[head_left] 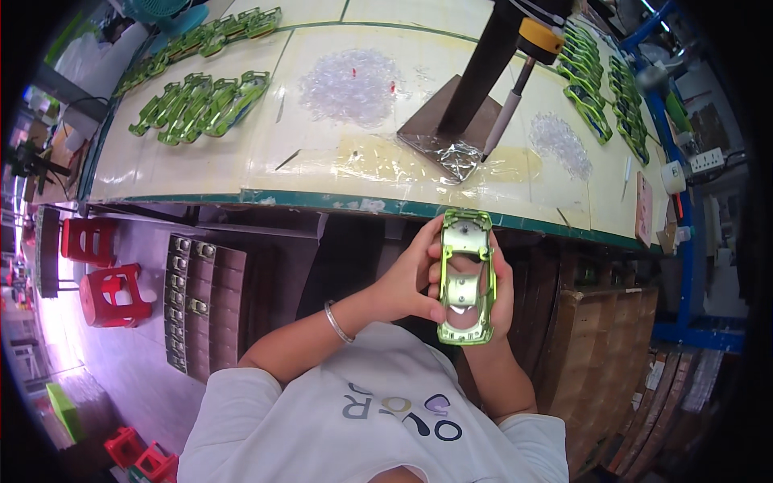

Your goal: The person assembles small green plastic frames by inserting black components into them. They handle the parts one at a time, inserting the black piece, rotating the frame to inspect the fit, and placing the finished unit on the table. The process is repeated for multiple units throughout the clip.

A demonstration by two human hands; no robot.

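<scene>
A green toy car body shell (462,285) is held between my two hands, just off the near edge of the workbench. Its silvery hollow inside faces up, and its long side runs away from me. My left hand (412,278) grips the shell's left side, with the thumb near its lower left edge. Along the opposite side, the fingers of my right hand (503,294) are wrapped round it. Part of the fingers of both hands is hidden behind the shell.
The workbench (258,165) carries a heap of clear plastic pieces (350,87), a smaller heap (561,143), and more green shells (201,105). A dark stand (467,113) holds a pen-shaped tool (503,125). Red stools (117,295) and a compartment tray (205,302) are left; cartons (600,346) right.
</scene>
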